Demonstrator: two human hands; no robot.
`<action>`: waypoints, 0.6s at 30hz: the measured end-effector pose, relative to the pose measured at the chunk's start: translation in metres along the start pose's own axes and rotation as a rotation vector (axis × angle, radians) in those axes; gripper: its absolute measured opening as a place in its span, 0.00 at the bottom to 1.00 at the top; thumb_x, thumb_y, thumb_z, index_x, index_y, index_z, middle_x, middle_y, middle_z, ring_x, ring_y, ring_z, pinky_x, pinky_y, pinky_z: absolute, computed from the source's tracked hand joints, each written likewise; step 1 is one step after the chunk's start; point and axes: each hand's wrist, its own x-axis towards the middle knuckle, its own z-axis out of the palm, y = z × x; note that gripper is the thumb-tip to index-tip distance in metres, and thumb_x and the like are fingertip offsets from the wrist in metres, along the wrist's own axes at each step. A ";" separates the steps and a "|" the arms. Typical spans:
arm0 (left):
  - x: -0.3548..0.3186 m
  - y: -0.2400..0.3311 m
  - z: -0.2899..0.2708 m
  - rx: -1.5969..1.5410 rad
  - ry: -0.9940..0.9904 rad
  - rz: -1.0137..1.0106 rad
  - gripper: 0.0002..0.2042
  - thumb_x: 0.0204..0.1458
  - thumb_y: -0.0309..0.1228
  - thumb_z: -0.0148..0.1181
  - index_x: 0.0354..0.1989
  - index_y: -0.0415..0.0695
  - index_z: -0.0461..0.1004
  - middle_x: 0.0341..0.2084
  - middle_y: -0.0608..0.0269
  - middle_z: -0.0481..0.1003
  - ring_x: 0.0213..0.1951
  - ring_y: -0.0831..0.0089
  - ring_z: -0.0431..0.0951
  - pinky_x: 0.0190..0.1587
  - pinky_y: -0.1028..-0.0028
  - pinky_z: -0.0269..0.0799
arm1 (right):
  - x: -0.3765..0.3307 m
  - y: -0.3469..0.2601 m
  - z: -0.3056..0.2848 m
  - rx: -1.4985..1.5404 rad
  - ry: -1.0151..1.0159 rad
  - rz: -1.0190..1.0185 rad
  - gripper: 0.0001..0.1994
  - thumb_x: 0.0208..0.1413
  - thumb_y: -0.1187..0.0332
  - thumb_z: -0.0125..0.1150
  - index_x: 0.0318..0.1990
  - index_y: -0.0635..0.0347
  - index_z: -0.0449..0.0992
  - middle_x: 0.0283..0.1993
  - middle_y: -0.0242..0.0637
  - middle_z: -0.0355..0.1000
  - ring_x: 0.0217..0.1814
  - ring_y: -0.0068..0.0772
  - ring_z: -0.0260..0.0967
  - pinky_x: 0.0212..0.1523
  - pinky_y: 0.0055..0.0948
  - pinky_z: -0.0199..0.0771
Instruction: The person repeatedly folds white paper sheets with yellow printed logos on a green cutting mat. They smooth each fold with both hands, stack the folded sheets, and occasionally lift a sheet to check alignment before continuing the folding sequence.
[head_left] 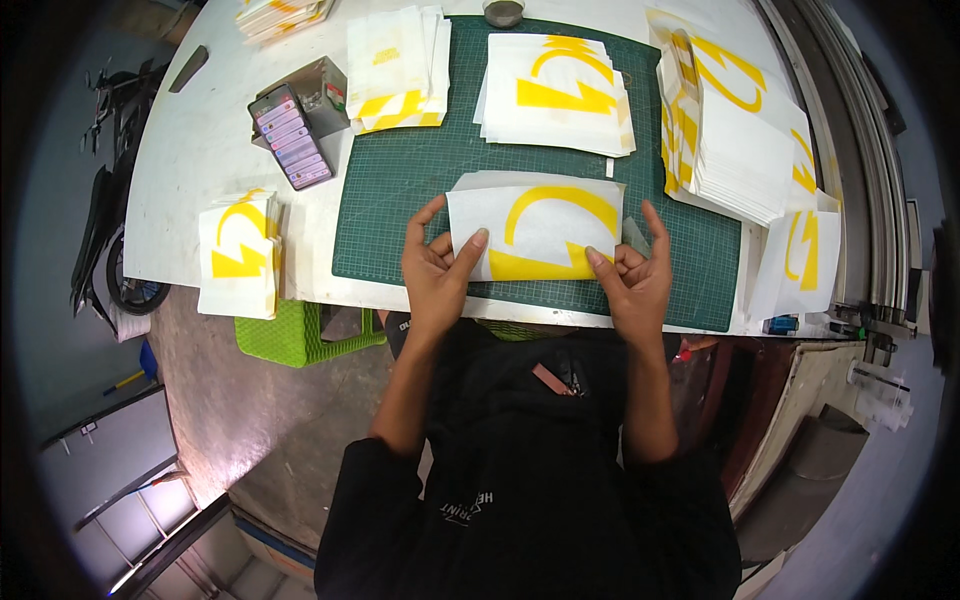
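Both hands are working one white sheet with a yellow cut shape, lying on the green cutting mat at its near edge, just in front of the person.

Left hand is gripping the sheet's left end: thumb on top, index lifted clear, the other fingers curling under the lower corner, so the sheet is pinched rather than pressed flat. Right hand is mirroring this at the right end, fingertips nipping the lower right corner. Holding both ends likely keeps the thin sheet taut and square.

Beyond the sheet on the mat, a stack of like sheets is sitting; a taller, fanned pile is lying off the mat's right edge. Left of the mat, on the white bench, a smaller stack and a tray of small flat packs are resting, all within reach.
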 end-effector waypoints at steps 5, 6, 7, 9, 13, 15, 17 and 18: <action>0.005 -0.005 0.003 0.009 0.013 0.007 0.34 0.61 0.18 0.65 0.71 0.33 0.52 0.47 0.39 0.82 0.49 0.65 0.85 0.52 0.71 0.82 | 0.003 0.005 0.001 -0.065 0.042 0.017 0.41 0.64 0.82 0.64 0.77 0.69 0.44 0.46 0.56 0.82 0.51 0.32 0.81 0.55 0.28 0.79; 0.005 -0.006 0.002 0.013 0.008 0.008 0.34 0.61 0.18 0.65 0.72 0.33 0.52 0.46 0.40 0.82 0.48 0.65 0.85 0.52 0.71 0.82 | 0.003 0.005 0.001 -0.059 0.051 0.022 0.40 0.64 0.82 0.64 0.77 0.69 0.45 0.45 0.56 0.82 0.51 0.32 0.81 0.55 0.27 0.79; 0.004 -0.006 0.002 0.028 -0.015 0.042 0.35 0.61 0.18 0.66 0.73 0.33 0.52 0.46 0.40 0.83 0.47 0.66 0.85 0.51 0.72 0.81 | 0.004 0.005 0.002 -0.053 0.060 0.026 0.40 0.64 0.82 0.64 0.77 0.69 0.45 0.45 0.56 0.82 0.51 0.31 0.81 0.54 0.27 0.79; 0.002 -0.006 0.004 0.055 -0.063 0.111 0.37 0.60 0.18 0.67 0.74 0.34 0.51 0.45 0.42 0.83 0.45 0.67 0.85 0.49 0.73 0.81 | 0.005 0.004 0.003 -0.043 0.082 0.037 0.40 0.64 0.82 0.65 0.77 0.69 0.46 0.43 0.53 0.82 0.49 0.30 0.81 0.52 0.26 0.79; 0.001 -0.017 -0.005 0.339 -0.100 0.216 0.39 0.57 0.21 0.70 0.74 0.34 0.52 0.40 0.47 0.84 0.40 0.69 0.85 0.41 0.75 0.78 | 0.004 0.010 0.002 -0.227 0.143 -0.032 0.39 0.61 0.79 0.69 0.75 0.69 0.53 0.44 0.49 0.82 0.46 0.32 0.81 0.49 0.28 0.78; 0.001 -0.021 -0.005 0.482 -0.047 0.283 0.40 0.56 0.23 0.72 0.73 0.34 0.54 0.35 0.51 0.84 0.34 0.70 0.83 0.37 0.75 0.75 | 0.003 0.018 -0.001 -0.508 0.174 -0.205 0.35 0.58 0.77 0.72 0.71 0.68 0.61 0.48 0.50 0.80 0.49 0.37 0.79 0.51 0.33 0.77; 0.000 -0.026 -0.008 0.594 -0.023 0.313 0.39 0.55 0.26 0.74 0.73 0.34 0.57 0.32 0.54 0.81 0.31 0.70 0.80 0.34 0.73 0.74 | 0.000 0.024 -0.004 -0.874 0.200 -0.474 0.29 0.55 0.75 0.75 0.65 0.63 0.73 0.54 0.52 0.78 0.55 0.43 0.76 0.55 0.41 0.75; -0.001 -0.027 -0.010 0.649 -0.013 0.325 0.39 0.54 0.27 0.75 0.72 0.34 0.58 0.30 0.55 0.80 0.29 0.69 0.79 0.33 0.72 0.73 | -0.002 0.025 -0.004 -0.926 0.203 -0.536 0.26 0.53 0.74 0.75 0.60 0.61 0.76 0.57 0.52 0.76 0.59 0.45 0.73 0.58 0.45 0.72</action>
